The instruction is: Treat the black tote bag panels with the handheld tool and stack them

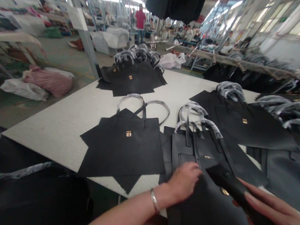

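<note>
Over the front of a black handbag (209, 209) on the near stack, my left hand (185, 181) has its fingers curled inward. A slight blur hides whether anything is pinched in them. My right hand (267, 204) is wrapped round a long black object (231, 183) with a flat, slanted end. Its exact kind is unclear, and its lower part runs out of view. A gold clasp part (225, 191) shows on the bag beside this object. The bag's raised handles (195, 111) are wrapped in clear plastic.
Black bags lie fanned on the white table (55, 119), including a pile (127, 146) left of my hands and a far pile (133, 77). More bags (253, 123) sit on the right. Others (25, 206) fill the lower left. A metal post (84, 35) stands behind the table.
</note>
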`<state>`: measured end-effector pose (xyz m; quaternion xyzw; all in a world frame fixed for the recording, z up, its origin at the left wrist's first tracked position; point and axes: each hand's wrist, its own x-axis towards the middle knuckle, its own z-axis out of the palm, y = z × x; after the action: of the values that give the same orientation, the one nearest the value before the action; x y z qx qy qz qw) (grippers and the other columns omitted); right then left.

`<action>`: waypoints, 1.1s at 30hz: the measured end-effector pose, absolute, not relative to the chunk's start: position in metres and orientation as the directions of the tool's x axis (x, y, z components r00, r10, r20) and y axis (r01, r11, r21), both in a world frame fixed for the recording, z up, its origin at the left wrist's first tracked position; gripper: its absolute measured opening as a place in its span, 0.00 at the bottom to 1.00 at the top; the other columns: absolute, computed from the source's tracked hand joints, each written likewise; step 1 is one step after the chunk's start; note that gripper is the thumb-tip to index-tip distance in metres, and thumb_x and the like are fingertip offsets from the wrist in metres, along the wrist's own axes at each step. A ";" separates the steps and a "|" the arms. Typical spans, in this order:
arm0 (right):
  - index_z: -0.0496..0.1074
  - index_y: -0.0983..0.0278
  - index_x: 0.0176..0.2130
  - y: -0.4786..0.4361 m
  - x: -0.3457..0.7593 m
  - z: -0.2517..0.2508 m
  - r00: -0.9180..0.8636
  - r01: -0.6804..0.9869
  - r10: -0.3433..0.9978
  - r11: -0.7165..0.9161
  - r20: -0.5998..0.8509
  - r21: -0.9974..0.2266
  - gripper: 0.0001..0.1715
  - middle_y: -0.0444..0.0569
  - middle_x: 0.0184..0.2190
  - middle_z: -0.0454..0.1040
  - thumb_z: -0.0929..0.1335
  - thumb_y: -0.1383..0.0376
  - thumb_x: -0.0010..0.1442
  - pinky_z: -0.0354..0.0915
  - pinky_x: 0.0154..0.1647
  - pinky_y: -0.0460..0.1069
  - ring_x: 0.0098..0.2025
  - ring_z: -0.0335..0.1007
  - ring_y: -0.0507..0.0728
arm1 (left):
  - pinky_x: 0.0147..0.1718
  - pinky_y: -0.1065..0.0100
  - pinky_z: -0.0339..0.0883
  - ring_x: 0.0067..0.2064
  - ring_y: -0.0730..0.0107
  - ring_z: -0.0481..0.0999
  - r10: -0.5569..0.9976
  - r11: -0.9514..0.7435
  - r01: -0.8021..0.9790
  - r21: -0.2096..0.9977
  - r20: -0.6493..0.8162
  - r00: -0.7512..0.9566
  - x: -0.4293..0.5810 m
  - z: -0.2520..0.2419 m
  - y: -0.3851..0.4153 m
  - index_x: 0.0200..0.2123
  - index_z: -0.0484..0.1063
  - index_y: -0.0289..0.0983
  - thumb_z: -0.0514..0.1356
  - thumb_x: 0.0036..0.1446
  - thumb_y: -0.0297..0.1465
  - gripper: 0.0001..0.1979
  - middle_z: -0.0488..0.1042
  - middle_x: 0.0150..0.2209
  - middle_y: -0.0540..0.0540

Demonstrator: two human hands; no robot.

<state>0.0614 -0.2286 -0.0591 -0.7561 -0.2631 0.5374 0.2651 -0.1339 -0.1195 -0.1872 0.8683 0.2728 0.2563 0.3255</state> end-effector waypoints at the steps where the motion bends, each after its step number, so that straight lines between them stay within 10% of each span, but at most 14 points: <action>1: 0.56 0.59 0.64 -0.227 0.054 -0.059 0.275 0.133 0.691 -0.716 -0.669 -0.685 0.52 0.48 0.29 0.78 0.71 0.41 0.47 0.66 0.21 0.48 0.23 0.71 0.56 | 0.54 0.66 0.62 0.53 0.66 0.66 0.683 -0.633 0.372 0.679 0.264 0.681 -0.147 -0.187 -0.096 0.48 0.69 0.38 0.56 0.60 0.24 0.12 0.69 0.50 0.45; 14: 0.54 0.61 0.64 -0.180 0.012 -0.092 0.066 0.205 0.760 -0.644 -0.646 -0.737 0.39 0.42 0.26 0.71 0.66 0.52 0.59 0.63 0.18 0.45 0.21 0.68 0.51 | 0.32 0.78 0.59 0.38 0.76 0.73 0.323 -0.796 0.170 0.581 0.170 0.931 -0.159 -0.196 0.028 0.36 0.77 0.44 0.66 0.55 0.33 0.04 0.72 0.37 0.54; 33: 0.54 0.61 0.65 -0.185 0.026 -0.103 0.092 0.227 0.751 -0.655 -0.654 -0.720 0.41 0.45 0.32 0.71 0.66 0.50 0.58 0.63 0.20 0.46 0.22 0.67 0.52 | 0.31 0.74 0.61 0.34 0.74 0.71 0.511 -0.652 0.343 0.676 0.057 0.858 -0.150 -0.199 0.030 0.36 0.74 0.35 0.53 0.65 0.32 0.11 0.69 0.38 0.48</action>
<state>0.0262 -0.1846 -0.1033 -0.7033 -0.3474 0.5772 0.2271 -0.1504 0.0299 -0.1989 0.9007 0.2371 0.1219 0.3430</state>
